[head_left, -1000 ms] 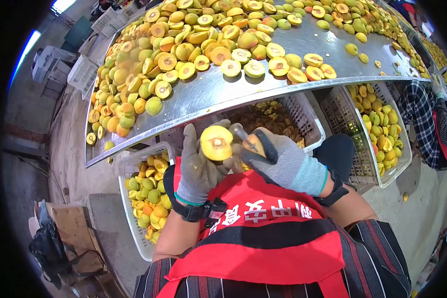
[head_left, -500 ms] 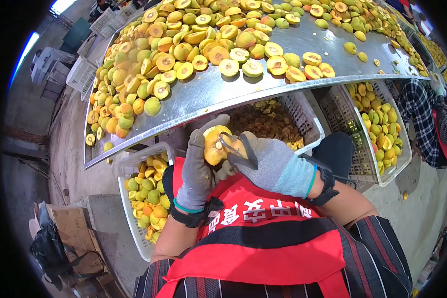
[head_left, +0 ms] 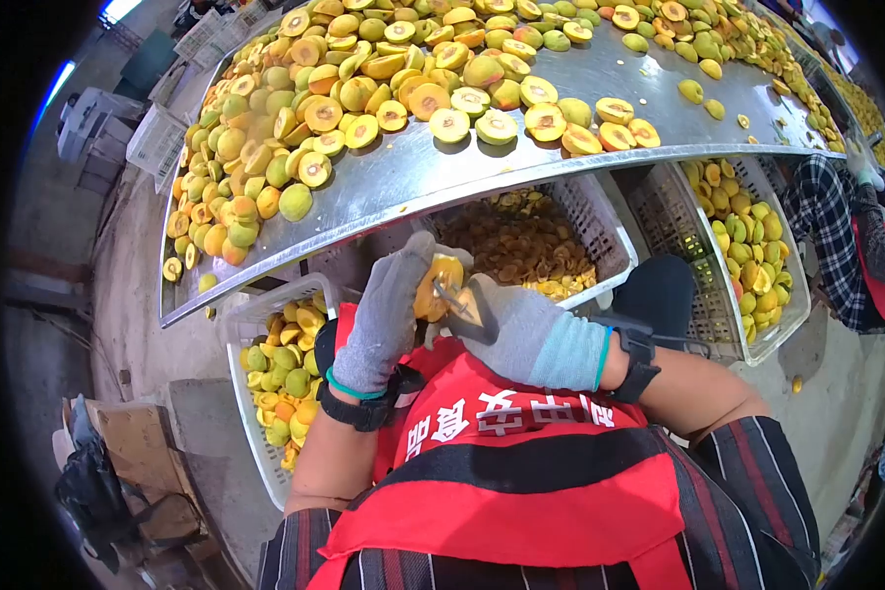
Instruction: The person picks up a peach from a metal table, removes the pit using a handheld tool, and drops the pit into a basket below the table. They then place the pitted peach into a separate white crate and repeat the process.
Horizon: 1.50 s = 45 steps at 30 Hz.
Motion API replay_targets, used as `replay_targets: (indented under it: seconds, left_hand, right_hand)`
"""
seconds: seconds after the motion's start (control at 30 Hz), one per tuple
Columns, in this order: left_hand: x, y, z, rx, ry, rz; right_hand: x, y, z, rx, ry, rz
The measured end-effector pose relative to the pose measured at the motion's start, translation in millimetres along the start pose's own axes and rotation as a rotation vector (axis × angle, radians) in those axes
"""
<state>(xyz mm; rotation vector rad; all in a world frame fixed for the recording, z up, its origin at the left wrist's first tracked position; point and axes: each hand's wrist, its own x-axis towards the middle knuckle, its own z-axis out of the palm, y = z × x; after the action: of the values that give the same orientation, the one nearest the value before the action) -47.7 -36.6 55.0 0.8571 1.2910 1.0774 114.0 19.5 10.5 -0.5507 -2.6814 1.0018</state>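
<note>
As hands point(head_left: 376, 315) hold fruit point(head_left: 434, 292), 食品-lettered apron point(head_left: 497, 418)

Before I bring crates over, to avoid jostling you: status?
Left hand grips peach half. Right hand holds curved pitting tool against it. Nothing visibly obstructing.

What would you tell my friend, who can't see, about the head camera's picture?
A gloved left hand holds a yellow fruit while a gloved right hand holds a small metal tool to it, in front of a red apron. Beyond, a metal table carries heaped fruit, much of it cut in half, with plastic crates below.
</note>
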Motion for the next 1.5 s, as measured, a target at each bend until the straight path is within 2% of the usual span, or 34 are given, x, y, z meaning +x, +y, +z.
replay_targets:
  seconds: [0.03,0.07,0.13,0.17,0.2,0.27,0.3,0.43,0.5,0.53,0.6,0.63,0.7,0.73,0.8,0.83,0.87,0.93,0.97,1.0,1.07,1.1,1.13,1.2,1.23,1.3,1.33,1.37,1.4,1.47,1.5]
  left_hand:
    - [1,5,-7,-0.137,-0.085,-0.098]
    - [3,2,-3,-0.137,-0.08,-0.096]
    - [10,-7,12,0.325,0.293,0.428]
    - [6,-6,18,0.479,0.325,0.486]
    - [6,-8,19,0.483,0.319,0.486]
    - [7,-16,21,0.444,0.31,0.65]
    - [4,-13,21,0.454,0.281,0.578]
    - [3,-8,16,0.576,0.249,0.647]
    - [4,-6,14,0.696,0.232,0.698]
    - [3,-7,13,0.696,0.231,0.696]
    - [3,-10,12,0.603,0.204,0.557]
    - [8,-18,11,0.603,0.205,0.558]
    - [19,-35,11,0.582,0.277,0.854]
    - [16,-35,11,0.583,0.28,0.853]
    - [7,-29,14,0.641,0.277,0.785]
    - [5,-27,14,0.643,0.274,0.783]
    - [4,-26,15,0.609,0.23,0.754]
    - [4,-21,14,0.569,0.182,0.727]
    - [2,-18,12,0.486,0.109,0.634]
    - [2,-15,9,0.403,0.04,0.544]
    - [1,-7,4,0.366,0.008,0.534]
    - [-1,0,1,0.359,-0.077,0.428]
    - [-2,4,0,0.351,-0.158,0.321]
    - [0,2,-1,0.396,-0.156,0.372]
    - [0,2,-1,0.332,-0.144,0.334]
    - [3,-2,-1,0.271,-0.137,0.295]
    - [7,-8,1,0.207,-0.103,0.366]
    - [9,-12,3,0.143,-0.066,0.438]
    - [11,-13,5,0.145,-0.062,0.441]
    - [11,-16,10,-0.085,-0.092,0.427]
    - [15,-18,14,-0.098,-0.047,0.46]
  right_hand:
    - [2,2,5,0.04,0.103,-0.07]
    - [0,3,8,0.039,0.102,-0.075]
    - [3,-24,-17,0.81,0.133,0.406]
    - [8,-22,-25,0.944,0.025,0.45]
    - [9,-24,-31,0.948,0.032,0.451]
    - [6,-28,-39,1.192,-0.096,0.517]
    - [6,-27,-39,1.215,-0.095,0.498]
    - [4,-27,-35,1.18,-0.08,0.463]
    - [4,-24,-18,0.529,0.254,0.247]
    - [6,-12,-3,0.531,0.254,0.247]
    - [11,12,26,-0.234,0.522,-0.135]
    - [12,-3,6,-0.234,0.522,-0.136]
    - [7,-32,-32,1.043,-0.092,0.42]
    - [7,-29,-29,1.044,-0.095,0.419]
    - [6,-25,-23,0.951,-0.033,0.195]
    - [6,-39,-41,1.051,-0.176,0.536]
    - [5,-31,-29,1.055,-0.173,0.539]
    - [4,-12,-2,0.099,0.169,-0.053]
    - [0,-6,-4,0.175,0.008,0.041]
    - [0,-6,-9,0.173,0.006,0.041]
    - [1,-9,-21,0.499,0.117,-0.132]
    - [-1,-14,-38,0.79,-0.157,0.17]
    - [-1,-12,-35,0.79,-0.162,0.169]
    - [3,-7,-28,0.54,-0.12,0.022]
    - [3,-9,-31,0.542,-0.119,0.019]
    - [0,-19,-48,0.904,-0.284,0.185]
    - [-1,-22,-53,1.082,-0.371,0.271]
    - [-2,-26,-52,1.376,-0.373,0.504]
    - [-4,-26,-51,1.373,-0.376,0.501]
    - [-10,-26,-50,2.015,-0.363,0.515]
    - [-10,-26,-47,2.063,-0.349,0.461]
